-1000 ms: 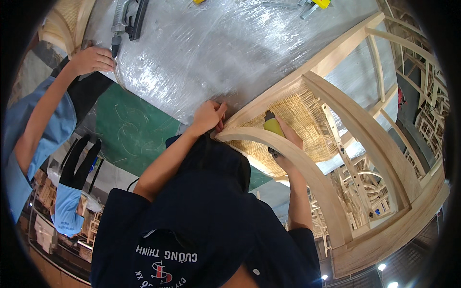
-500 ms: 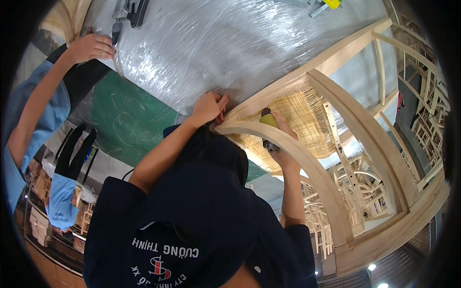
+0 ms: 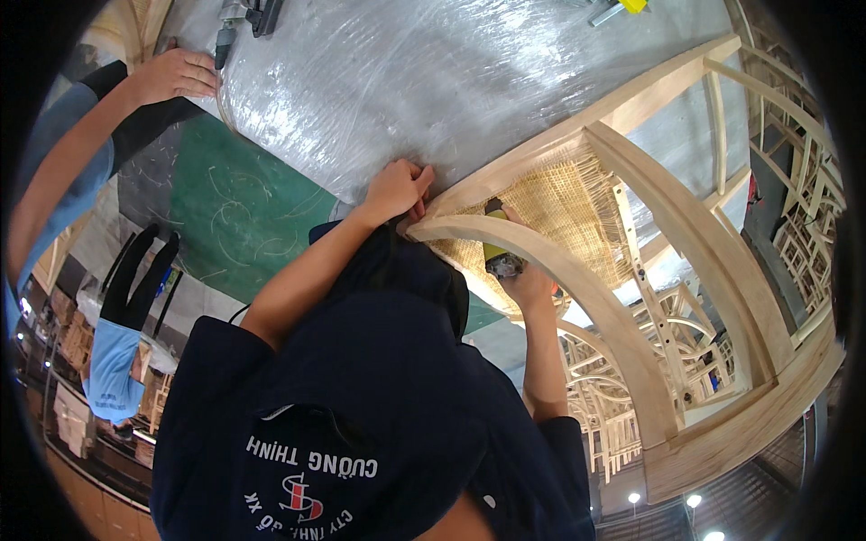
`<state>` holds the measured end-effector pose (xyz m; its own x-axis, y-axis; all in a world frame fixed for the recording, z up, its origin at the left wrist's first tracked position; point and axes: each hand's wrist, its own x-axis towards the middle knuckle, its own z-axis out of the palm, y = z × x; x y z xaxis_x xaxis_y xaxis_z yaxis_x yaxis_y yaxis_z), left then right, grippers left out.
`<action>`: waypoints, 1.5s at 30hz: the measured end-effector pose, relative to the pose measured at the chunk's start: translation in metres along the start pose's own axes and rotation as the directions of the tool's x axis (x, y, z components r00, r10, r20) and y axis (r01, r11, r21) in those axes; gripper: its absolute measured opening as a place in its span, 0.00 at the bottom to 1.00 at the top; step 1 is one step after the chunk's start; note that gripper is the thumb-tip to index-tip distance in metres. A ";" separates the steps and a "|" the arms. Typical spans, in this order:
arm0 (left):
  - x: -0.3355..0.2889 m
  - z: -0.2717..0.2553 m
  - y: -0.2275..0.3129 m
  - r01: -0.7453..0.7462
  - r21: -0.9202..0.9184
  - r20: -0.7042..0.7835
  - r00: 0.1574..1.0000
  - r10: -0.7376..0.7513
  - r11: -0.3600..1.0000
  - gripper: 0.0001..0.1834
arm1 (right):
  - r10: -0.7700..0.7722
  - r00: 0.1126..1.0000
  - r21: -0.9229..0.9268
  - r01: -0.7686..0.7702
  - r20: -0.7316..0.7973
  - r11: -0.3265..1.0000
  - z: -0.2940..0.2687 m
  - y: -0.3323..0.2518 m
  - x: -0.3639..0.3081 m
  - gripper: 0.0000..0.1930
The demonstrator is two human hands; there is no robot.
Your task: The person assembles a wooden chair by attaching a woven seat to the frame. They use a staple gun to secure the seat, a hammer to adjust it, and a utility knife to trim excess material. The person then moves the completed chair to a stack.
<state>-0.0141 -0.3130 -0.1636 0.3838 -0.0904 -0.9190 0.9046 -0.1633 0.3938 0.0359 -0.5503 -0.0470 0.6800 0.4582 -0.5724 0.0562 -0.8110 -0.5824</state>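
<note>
My left hand [image 3: 395, 191] is closed, its fingers curled against the near left corner of a pale wooden chair frame [image 3: 663, 96]. The frame lies on a table wrapped in shiny plastic film [image 3: 379, 81]. Inside the frame is a yellow woven cane sheet [image 3: 564, 212] with frayed edges. My right hand [image 3: 530, 284] is wrapped round a yellow-green and black hand tool [image 3: 495, 236], close against the cane. A curved wooden rail [image 3: 577, 279] passes in front of this hand and hides part of the tool, so I cannot make out its exact kind.
At the left, a co-worker's hand [image 3: 176, 76] rests on the table edge beside a grey and black air tool [image 3: 225, 41]. A yellow-handled tool [image 3: 633, 5] lies at the far side. Several wooden frames [image 3: 798, 203] are stacked at the right. Another person in light blue [image 3: 115, 370] stands lower left.
My right hand and the tool have moved slightly left, and the tool stands more upright. My left hand stays at the frame's corner. The whole view has shifted a little.
</note>
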 end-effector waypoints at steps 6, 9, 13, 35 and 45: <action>0.001 -0.001 0.000 -0.009 -0.017 -0.002 1.000 0.009 1.000 0.28 | 0.021 0.998 -0.074 -0.016 0.062 0.997 0.002 -0.003 -0.007 0.46; 0.000 -0.004 0.001 -0.020 -0.022 -0.009 1.000 0.019 1.000 0.28 | -0.055 0.998 -0.034 0.056 0.021 0.998 0.005 -0.003 -0.006 0.39; 0.001 -0.002 0.001 -0.009 -0.049 0.002 1.000 0.009 0.999 0.28 | -0.115 0.992 0.004 0.115 -0.057 0.993 0.011 -0.001 -0.015 0.36; 0.001 0.010 -0.012 -0.206 0.025 -0.055 0.977 0.207 0.978 0.25 | 0.921 0.375 0.545 -0.752 -0.110 0.371 0.157 0.073 -0.334 0.19; -0.051 0.028 -0.112 -0.437 -0.101 -0.539 0.779 0.321 0.894 0.22 | 0.820 0.219 0.539 -0.660 -0.529 0.523 0.086 0.209 -0.377 0.25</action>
<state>-0.1406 -0.3177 -0.1601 0.6890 0.4065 -0.6000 0.6593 -0.0077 0.7518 -0.2717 -0.8608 -0.0029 0.5813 -0.7573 -0.2974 -0.8134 -0.5310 -0.2376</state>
